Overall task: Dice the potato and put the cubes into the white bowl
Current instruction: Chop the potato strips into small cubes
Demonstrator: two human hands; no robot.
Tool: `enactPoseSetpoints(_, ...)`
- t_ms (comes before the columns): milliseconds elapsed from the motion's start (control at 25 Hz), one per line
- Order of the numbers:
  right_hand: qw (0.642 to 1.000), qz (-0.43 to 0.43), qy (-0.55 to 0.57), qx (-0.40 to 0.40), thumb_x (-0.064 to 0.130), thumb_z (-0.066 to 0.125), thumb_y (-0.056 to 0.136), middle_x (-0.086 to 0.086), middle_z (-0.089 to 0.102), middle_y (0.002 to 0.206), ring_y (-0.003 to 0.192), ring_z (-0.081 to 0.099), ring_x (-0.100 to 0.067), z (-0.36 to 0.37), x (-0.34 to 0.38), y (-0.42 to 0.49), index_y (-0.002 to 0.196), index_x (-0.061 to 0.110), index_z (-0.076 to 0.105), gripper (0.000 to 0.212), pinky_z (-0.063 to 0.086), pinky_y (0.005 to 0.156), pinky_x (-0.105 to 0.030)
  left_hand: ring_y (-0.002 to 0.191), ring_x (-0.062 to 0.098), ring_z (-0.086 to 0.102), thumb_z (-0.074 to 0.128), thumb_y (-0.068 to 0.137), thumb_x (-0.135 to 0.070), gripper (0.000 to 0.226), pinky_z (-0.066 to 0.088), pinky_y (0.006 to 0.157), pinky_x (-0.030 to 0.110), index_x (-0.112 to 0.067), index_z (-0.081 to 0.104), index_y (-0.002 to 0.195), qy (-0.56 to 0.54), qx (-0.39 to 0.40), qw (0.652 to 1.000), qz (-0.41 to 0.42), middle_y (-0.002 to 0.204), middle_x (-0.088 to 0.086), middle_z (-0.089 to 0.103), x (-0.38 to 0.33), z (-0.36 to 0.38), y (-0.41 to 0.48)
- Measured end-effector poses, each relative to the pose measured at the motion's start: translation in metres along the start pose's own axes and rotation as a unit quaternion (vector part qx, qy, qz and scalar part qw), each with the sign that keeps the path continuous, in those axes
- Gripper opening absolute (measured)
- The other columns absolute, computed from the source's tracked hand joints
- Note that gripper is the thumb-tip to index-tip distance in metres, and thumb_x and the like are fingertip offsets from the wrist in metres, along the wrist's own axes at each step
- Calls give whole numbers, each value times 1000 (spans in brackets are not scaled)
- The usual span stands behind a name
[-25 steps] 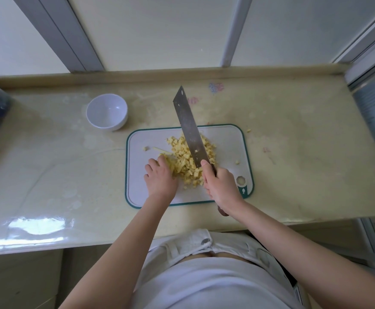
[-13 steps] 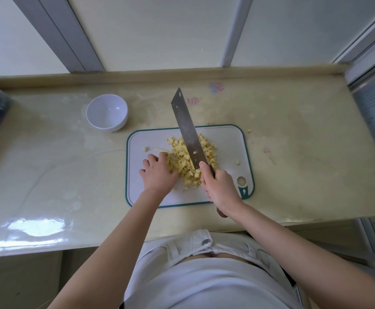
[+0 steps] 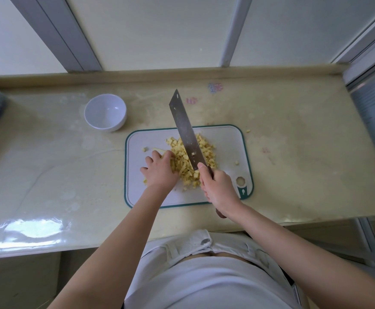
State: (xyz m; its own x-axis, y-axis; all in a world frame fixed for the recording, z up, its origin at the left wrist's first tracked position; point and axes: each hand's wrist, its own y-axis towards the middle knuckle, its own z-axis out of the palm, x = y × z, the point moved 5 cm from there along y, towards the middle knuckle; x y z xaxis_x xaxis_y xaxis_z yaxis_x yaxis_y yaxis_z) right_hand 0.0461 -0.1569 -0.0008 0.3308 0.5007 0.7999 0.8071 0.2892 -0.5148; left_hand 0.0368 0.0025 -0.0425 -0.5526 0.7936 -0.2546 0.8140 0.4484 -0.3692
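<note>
Since the earlier frames, our left hand [image 3: 159, 173] has crept a little toward the upper left of the cutting board [image 3: 226, 139] and fanned its fingers, and the knife [image 3: 183, 123] tip has swung slightly left. At upper left of centre, the white bowl [image 3: 105, 112] stands on the counter [image 3: 293, 141], off the board and holding no potato, so every cube must cross that gap and some could drop on the way. Below it, our left hand lies palm down, fingers spread, and presses the longer strips [image 3: 175, 163] at the pile's left edge. Those fingertips sit just beside the blade, so a strip that slips could put them in the path of the next cut. The potato cubes [image 3: 206, 150] are heaped mid-board, on both sides of the blade, which hangs tilted above them. Lower right of centre, our right hand [image 3: 221, 189] grips the handle with the forefinger laid along the spine. Hard chopping into a loose heap could scatter pieces. One stray cube [image 3: 248, 131] already lies on the counter beyond the board's upper right corner.
</note>
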Motion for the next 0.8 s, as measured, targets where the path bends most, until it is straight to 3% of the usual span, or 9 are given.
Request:
enactPoseSetpoints(200, 1000, 3, -5, 6, 52, 43, 94, 0, 38, 52, 47, 35, -17, -1, -2, 0, 62, 15, 43, 50, 30, 53, -34, 109, 30, 36, 52, 88, -27, 39, 31, 85, 40, -27, 43, 126, 12, -26, 999, 17, 119, 9, 41, 0, 0, 0)
enactPoseSetpoints(440, 1000, 7, 1, -3, 51, 45, 95, 1, 40, 53, 47, 36, -16, -5, -2, 0, 61, 15, 44, 49, 31, 52, -33, 110, 28, 37, 49, 92, -23, 39, 30, 94, 40, -28, 40, 130, 65, 1, 986, 155, 124, 5, 42, 5, 1, 0)
enactPoseSetpoints(520, 1000, 8, 3, -8, 50, 45, 95, 2, 40, 52, 46, 36, -15, -6, 0, 1, 60, 16, 43, 49, 31, 52, -32, 117, 28, 34, 53, 86, -25, 47, 25, 102, 43, -30, 40, 131, 51, 14, 986, 160, 129, 5, 39, 8, -1, -4)
enactPoseSetpoints(640, 1000, 10, 6, -12, 50, 44, 95, 2, 39, 52, 46, 36, -15, -7, 1, 2, 60, 16, 42, 49, 31, 52, -32, 128, 32, 27, 61, 79, -32, 49, 18, 110, 49, -27, 49, 127, 46, -25, 984, 172, 136, 9, 37, 4, -4, -15)
enactPoseSetpoints(800, 1000, 10, 7, -8, 50, 45, 94, 0, 39, 54, 48, 36, -17, -6, -2, 2, 61, 15, 42, 49, 31, 53, -34, 133, 38, 25, 65, 78, -22, 36, 10, 112, 58, -23, 60, 113, 93, -59, 969, 219, 137, 15, 40, -9, -2, -17)
